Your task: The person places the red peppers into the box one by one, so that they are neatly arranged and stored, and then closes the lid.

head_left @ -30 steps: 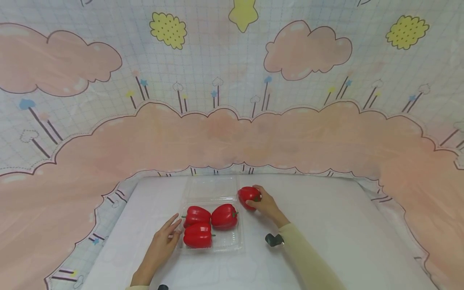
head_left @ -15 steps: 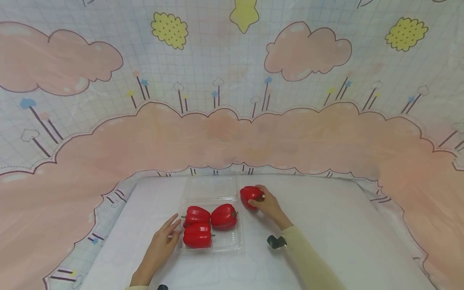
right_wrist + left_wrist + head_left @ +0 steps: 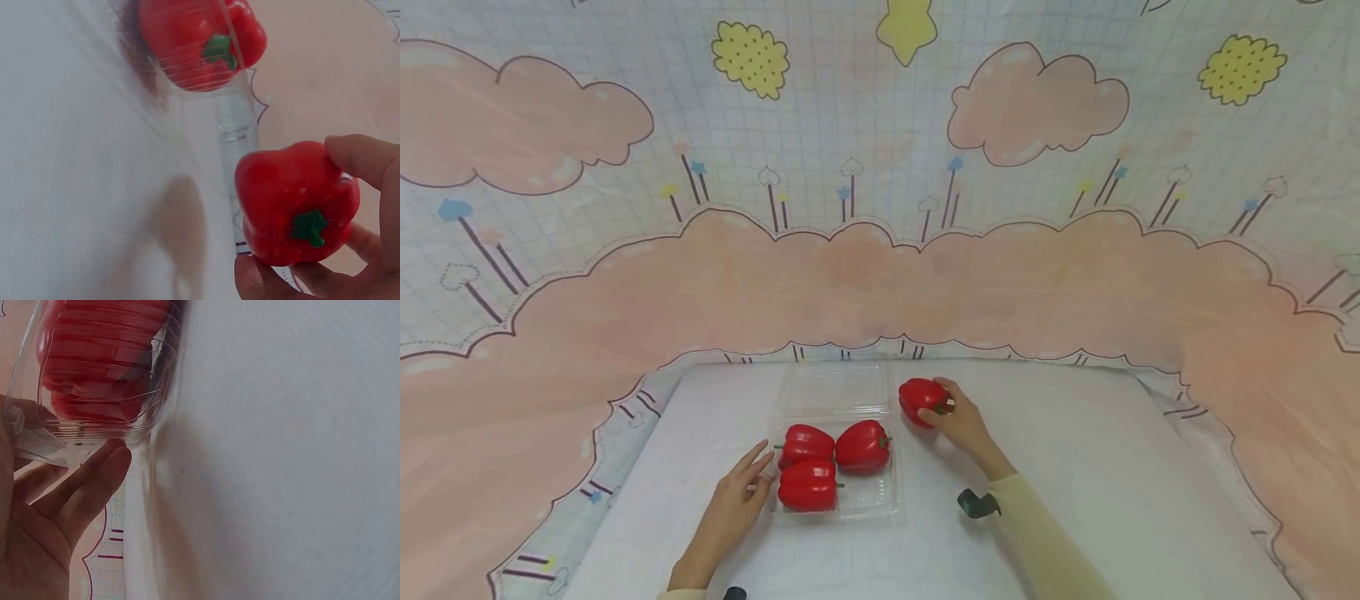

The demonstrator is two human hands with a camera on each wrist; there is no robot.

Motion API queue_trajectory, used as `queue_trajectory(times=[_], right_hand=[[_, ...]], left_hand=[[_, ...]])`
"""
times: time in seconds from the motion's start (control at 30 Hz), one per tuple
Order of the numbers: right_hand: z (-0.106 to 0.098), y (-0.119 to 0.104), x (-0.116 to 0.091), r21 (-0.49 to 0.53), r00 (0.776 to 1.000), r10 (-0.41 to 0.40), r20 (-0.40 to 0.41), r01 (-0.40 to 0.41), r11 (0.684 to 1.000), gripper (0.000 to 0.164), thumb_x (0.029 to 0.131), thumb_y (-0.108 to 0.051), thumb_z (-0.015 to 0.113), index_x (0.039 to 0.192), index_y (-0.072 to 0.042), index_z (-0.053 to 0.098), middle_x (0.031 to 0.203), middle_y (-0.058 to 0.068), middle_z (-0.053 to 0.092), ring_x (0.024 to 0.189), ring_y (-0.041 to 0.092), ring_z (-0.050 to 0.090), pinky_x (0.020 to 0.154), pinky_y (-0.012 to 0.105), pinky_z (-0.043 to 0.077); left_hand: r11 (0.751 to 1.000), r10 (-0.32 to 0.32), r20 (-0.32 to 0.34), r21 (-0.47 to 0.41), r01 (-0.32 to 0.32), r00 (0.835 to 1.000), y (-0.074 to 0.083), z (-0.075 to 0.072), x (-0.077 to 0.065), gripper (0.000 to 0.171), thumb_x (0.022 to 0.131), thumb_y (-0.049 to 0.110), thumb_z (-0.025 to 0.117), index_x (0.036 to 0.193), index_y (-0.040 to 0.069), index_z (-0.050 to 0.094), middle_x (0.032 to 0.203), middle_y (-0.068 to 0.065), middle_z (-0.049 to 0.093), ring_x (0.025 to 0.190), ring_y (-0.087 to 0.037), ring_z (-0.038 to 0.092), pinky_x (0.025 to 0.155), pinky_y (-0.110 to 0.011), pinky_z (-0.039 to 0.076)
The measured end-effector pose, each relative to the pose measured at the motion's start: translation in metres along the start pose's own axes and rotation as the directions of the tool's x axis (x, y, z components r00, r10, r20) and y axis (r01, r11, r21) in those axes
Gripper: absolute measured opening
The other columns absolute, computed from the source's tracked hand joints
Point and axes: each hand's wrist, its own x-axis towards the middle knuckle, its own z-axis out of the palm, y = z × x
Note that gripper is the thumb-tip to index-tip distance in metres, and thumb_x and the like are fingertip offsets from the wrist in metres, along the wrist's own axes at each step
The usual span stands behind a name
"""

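Observation:
My right hand (image 3: 964,419) grips a red bell pepper (image 3: 300,206) by its sides, thumb and fingers around it, green stem facing the palm. It is to the right of a clear plastic clamshell box (image 3: 876,500) whose lid (image 3: 838,388) lies folded back, away from me. Inside the base sit three more red bell peppers: one at the back left (image 3: 806,446), one at the back right (image 3: 862,447) and one in front (image 3: 807,487). My left hand (image 3: 736,496) is at the box's left side, its extended fingertips against the plastic wall (image 3: 103,434).
Everything stands on a white-covered table (image 3: 1075,483). A cloth backdrop (image 3: 880,283) printed with clouds and stars hangs behind it. A small dark device (image 3: 977,503) sits by the right sleeve.
The right hand has shifted slightly to the right and up in the head view, carrying its bell pepper a little farther from the box. The left hand and the other peppers hold their places.

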Motion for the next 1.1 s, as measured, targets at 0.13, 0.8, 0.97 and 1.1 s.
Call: queue_trajectory(times=[0.13,0.8,0.97,1.1], right_hand=[[-0.004,0.0,-0.003,0.009,0.999,-0.038,-0.005,0.038,0.999,0.072,0.086,-0.028,0.075,0.148,-0.02,0.039,0.147,0.018,0.047,0.129,0.039,0.051,0.097,0.051,0.056],[-0.014,-0.015,-0.028,0.084,0.996,-0.094,-0.006,0.095,0.992,0.073,0.084,-0.026,0.077,0.147,-0.024,0.04,0.144,0.012,0.05,0.125,0.035,0.054,0.087,0.045,0.061],[-0.015,-0.021,-0.038,0.111,0.99,-0.138,-0.016,0.139,0.984,0.073,0.083,-0.025,0.077,0.146,-0.022,0.041,0.144,0.012,0.05,0.124,0.034,0.055,0.088,0.044,0.061],[-0.015,-0.025,-0.046,0.123,0.985,-0.169,-0.019,0.17,0.978,0.072,0.083,-0.027,0.078,0.145,-0.024,0.042,0.143,0.01,0.052,0.122,0.032,0.056,0.089,0.042,0.061]], left_hand=[[1.0,0.005,-0.001,0.001,-0.005,1.0,-0.001,0.001,0.0,0.043,0.092,0.006,0.062,0.135,0.002,0.058,0.152,-0.015,0.046,0.1,-0.025,0.071,0.08,-0.032,0.062],[1.0,-0.009,0.007,0.002,0.009,1.0,-0.002,0.002,0.001,0.043,0.094,0.008,0.06,0.136,0.003,0.057,0.152,-0.015,0.045,0.102,-0.03,0.071,0.079,-0.033,0.062],[1.0,-0.012,0.017,0.004,0.012,1.0,0.001,0.001,0.001,0.044,0.094,0.007,0.06,0.137,0.003,0.057,0.152,-0.015,0.044,0.104,-0.03,0.07,0.08,-0.034,0.062],[1.0,-0.003,0.012,0.008,0.003,1.0,0.003,0.0,0.0,0.043,0.094,0.007,0.06,0.137,0.003,0.057,0.152,-0.015,0.044,0.106,-0.031,0.069,0.081,-0.035,0.062]])
